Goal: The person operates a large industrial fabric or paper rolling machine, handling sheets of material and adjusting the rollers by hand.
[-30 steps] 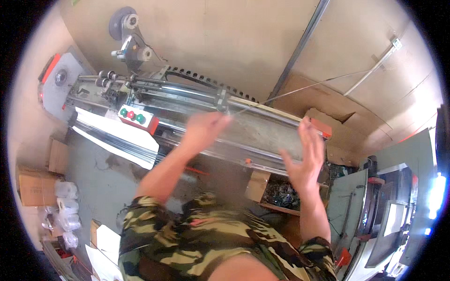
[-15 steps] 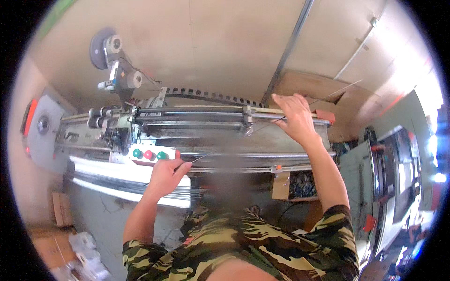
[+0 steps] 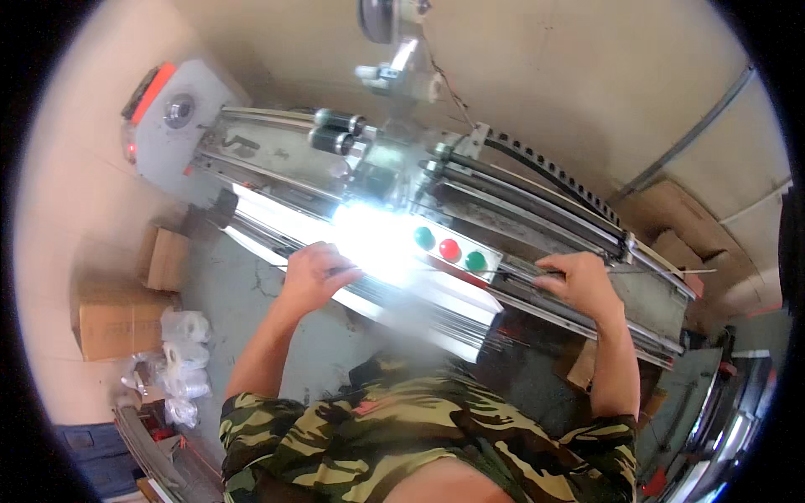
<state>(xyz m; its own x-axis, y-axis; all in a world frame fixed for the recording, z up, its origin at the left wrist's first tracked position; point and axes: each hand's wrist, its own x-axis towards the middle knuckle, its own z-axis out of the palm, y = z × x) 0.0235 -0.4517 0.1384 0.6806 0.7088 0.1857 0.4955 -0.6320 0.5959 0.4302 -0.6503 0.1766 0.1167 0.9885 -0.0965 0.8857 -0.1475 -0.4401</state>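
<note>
A thin metal rod [image 3: 698, 271] runs roughly level across the front of a long rail machine. My right hand [image 3: 583, 287] is closed round it in a pinch, and its tip sticks out to the right. Toward its other end my left hand [image 3: 314, 275] is closed, thumb against fingers, above a white tray [image 3: 453, 293] of thin dark rods. Bright glare hides the stretch of rod beside the left hand. Between my hands sits a white control box with a green button [image 3: 423, 238], a red button [image 3: 450, 250] and another green button [image 3: 475, 261].
Behind my hands stretch the machine's rails [image 3: 537, 197] and a black cable chain [image 3: 545, 172]. A grey end housing [image 3: 180, 113] stands at the far left. Cardboard boxes [image 3: 122, 323] and clear plastic bags [image 3: 186, 360] lie on the left floor.
My view has turned left, so the machine now slants. My right hand has come down nearer, and the rod lies flatter. Strong glare has appeared by the control box.
</note>
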